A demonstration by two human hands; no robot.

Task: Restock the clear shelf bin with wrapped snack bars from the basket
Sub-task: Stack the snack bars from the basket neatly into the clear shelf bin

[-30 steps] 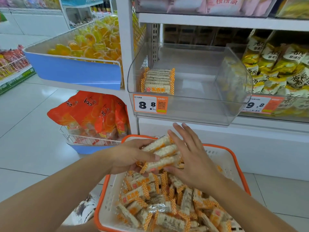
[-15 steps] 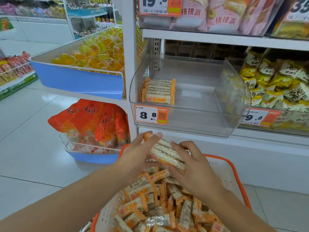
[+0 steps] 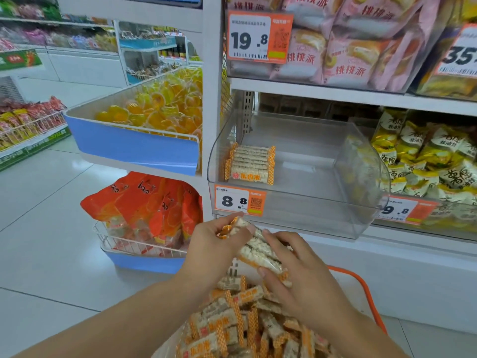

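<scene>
Several snack bars (image 3: 258, 250) are being held as a small stack at lower centre of the frame, clamped between the left hand (image 3: 214, 244) and the right hand (image 3: 296, 272), above the basket (image 3: 361, 282). The carrying step is judged to be under way. Next, the stack is probably to be lifted over the front lip of the clear bin (image 3: 296, 202), beside the row of bars (image 3: 250, 164) at its left.
</scene>
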